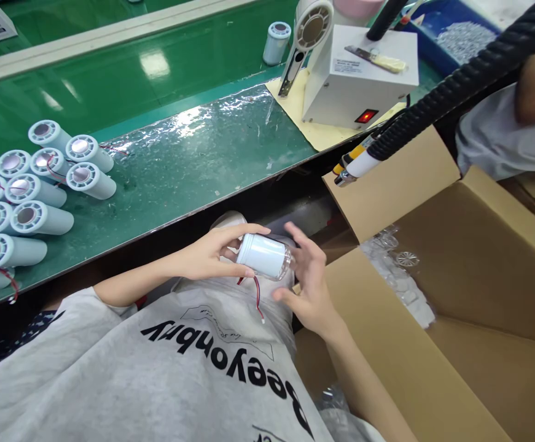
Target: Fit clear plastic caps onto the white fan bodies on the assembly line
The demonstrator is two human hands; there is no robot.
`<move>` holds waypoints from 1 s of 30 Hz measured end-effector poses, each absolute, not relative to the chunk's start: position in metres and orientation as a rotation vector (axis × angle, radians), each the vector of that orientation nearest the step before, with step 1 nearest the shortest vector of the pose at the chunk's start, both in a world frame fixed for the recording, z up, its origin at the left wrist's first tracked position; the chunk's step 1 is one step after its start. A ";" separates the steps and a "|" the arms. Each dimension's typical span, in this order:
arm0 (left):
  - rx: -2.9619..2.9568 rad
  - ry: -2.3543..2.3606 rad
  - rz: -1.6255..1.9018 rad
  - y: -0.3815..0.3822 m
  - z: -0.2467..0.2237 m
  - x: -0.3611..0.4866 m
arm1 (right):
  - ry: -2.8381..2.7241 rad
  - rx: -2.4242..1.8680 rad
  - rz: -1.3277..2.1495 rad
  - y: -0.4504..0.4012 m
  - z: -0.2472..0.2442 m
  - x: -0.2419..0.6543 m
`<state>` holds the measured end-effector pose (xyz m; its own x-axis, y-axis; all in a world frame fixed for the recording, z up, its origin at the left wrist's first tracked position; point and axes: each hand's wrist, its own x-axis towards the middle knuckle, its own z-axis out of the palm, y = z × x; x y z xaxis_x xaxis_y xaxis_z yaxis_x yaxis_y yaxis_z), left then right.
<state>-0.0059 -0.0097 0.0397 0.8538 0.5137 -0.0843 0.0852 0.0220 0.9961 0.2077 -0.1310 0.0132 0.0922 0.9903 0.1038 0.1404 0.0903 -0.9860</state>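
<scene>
Within the left hand [203,255], gripped between thumb and fingers: one cylinder [261,255], sideways, seemingly so its clear cap [287,264] faces the right hand [312,283], fingers loosely spread, contact unclear. Wires [258,298]: below the left fingers, presumably hanging free.

Lighting bright, from above, with white glare on the green strip [193,70] and glossy surface [179,172], deep shadow under the latter's near edge, right grip [311,285] motion-blurred, light-blue cylinder [262,255] fairly sharp, wide-angle stretching toward corners.
</scene>
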 end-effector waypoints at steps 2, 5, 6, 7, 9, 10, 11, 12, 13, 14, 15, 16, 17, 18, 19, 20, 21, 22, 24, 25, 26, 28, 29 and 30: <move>1.496 0.499 0.302 -0.010 0.040 -0.007 | -1.531 -1.276 0.741 -0.132 0.013 0.211; 1.484 0.447 0.271 -0.008 0.039 -0.007 | -1.622 -1.260 0.778 -0.134 0.012 0.215; 1.497 0.412 0.281 -0.007 0.038 -0.008 | -1.555 -1.263 0.855 -0.134 0.012 0.215; 1.513 0.375 0.293 -0.006 0.037 -0.008 | -1.463 -1.264 0.945 -0.135 0.012 0.214; 1.529 0.321 0.302 -0.005 0.036 -0.009 | -1.288 -1.249 1.116 -0.137 0.010 0.213; 1.518 0.308 0.299 -0.005 0.035 -0.009 | -1.236 -1.238 1.171 -0.138 0.010 0.213; 1.490 0.305 0.288 -0.005 0.034 -0.010 | -1.211 -1.235 1.193 -0.139 0.009 0.213; 1.450 0.307 0.275 -0.005 0.033 -0.010 | -1.211 -1.241 1.189 -0.140 0.009 0.214; 1.405 0.311 0.259 -0.005 0.031 -0.010 | -1.227 -1.254 1.166 -0.140 0.009 0.215; 1.358 0.315 0.241 -0.005 0.029 -0.010 | -1.248 -1.270 1.136 -0.140 0.009 0.216; 1.310 0.319 0.218 -0.005 0.026 -0.010 | -1.267 -1.291 1.113 -0.141 0.010 0.217; 1.261 0.322 0.194 -0.005 0.022 -0.010 | -1.278 -1.315 1.106 -0.141 0.011 0.217; 1.215 0.326 0.173 -0.006 0.017 -0.009 | -1.281 -1.339 1.116 -0.141 0.011 0.216; 1.175 0.333 0.159 -0.008 0.011 -0.009 | -1.273 -1.361 1.142 -0.140 0.012 0.213; 1.142 0.349 0.152 -0.010 0.006 -0.008 | -1.259 -1.375 1.179 -0.140 0.012 0.210; 1.117 0.377 0.151 -0.013 0.001 -0.007 | -1.245 -1.374 1.227 -0.139 0.012 0.208; 1.102 0.422 0.149 -0.015 -0.002 -0.006 | -1.239 -1.362 1.276 -0.137 0.010 0.206; 1.105 0.477 0.141 -0.015 -0.003 -0.005 | -1.247 -1.347 1.317 -0.135 0.007 0.206; 1.194 0.587 0.134 -0.009 0.004 -0.004 | -1.250 -1.379 1.314 -0.128 -0.002 0.222; 1.282 0.644 0.152 0.001 0.012 -0.004 | -1.197 -1.467 1.230 -0.124 -0.007 0.238; 1.396 0.701 0.202 0.015 0.023 -0.005 | -1.099 -1.596 1.094 -0.120 -0.012 0.261; 1.636 0.933 0.403 0.057 0.049 -0.009 | -0.782 -1.873 0.722 -0.115 -0.023 0.319; 1.768 1.098 0.496 0.084 0.061 -0.011 | -0.673 -1.967 0.601 -0.113 -0.028 0.351; 1.930 1.263 0.540 0.114 0.071 -0.014 | -0.607 -2.031 0.530 -0.111 -0.034 0.382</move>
<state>-0.0137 0.1138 0.0708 0.4231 0.9045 -0.0532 0.5862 -0.2285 0.7773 0.3820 -0.1115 -0.0345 0.7856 0.6052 -0.1289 0.2085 -0.4550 -0.8657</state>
